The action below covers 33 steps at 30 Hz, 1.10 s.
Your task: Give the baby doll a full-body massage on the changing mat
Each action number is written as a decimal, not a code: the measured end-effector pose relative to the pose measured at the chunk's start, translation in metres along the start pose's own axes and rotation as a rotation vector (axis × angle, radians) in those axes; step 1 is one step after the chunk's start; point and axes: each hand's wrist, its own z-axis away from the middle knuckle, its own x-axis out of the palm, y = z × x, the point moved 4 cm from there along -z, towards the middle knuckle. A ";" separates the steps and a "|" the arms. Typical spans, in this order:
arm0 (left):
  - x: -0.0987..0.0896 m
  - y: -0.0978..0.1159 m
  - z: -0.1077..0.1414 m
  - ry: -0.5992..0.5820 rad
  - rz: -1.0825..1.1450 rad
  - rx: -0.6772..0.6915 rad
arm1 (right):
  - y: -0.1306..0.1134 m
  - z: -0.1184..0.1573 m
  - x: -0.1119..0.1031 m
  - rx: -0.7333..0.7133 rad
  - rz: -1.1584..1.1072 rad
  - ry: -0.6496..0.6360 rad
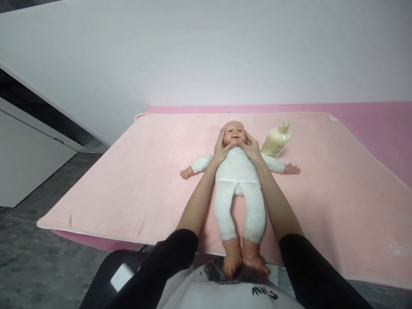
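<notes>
On its back lies a baby doll [238, 165] with a white cloth body, its feet toward me and its arms spread. My left hand [221, 148] cups one side of the doll's head, fingers along the cheek and thumb by the chin. The other side of the head is cupped by my right hand [252, 148], its thumb close to the left one below the mouth. A pale yellow pump bottle [275, 141] stands tilted just right of my right hand, beside the doll's arm.
A pink blanket [144, 171] covers a darker pink table surface [383, 133]. Behind it rises a white wall [257, 51]. The doll's feet reach past the near edge, by my shirt. A small white object [122, 277] rests on something black at the lower left.
</notes>
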 end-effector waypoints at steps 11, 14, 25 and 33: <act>-0.002 0.012 0.000 0.013 -0.086 0.101 | -0.002 -0.001 -0.005 -0.013 0.184 0.044; -0.002 0.013 0.000 0.017 -0.106 0.131 | -0.003 -0.002 -0.006 -0.020 0.239 0.055; -0.003 0.009 -0.003 0.031 -0.318 0.188 | 0.006 -0.006 -0.001 0.019 0.161 0.079; -0.003 0.011 -0.003 0.042 -0.308 0.197 | 0.011 -0.007 0.002 0.048 0.088 0.011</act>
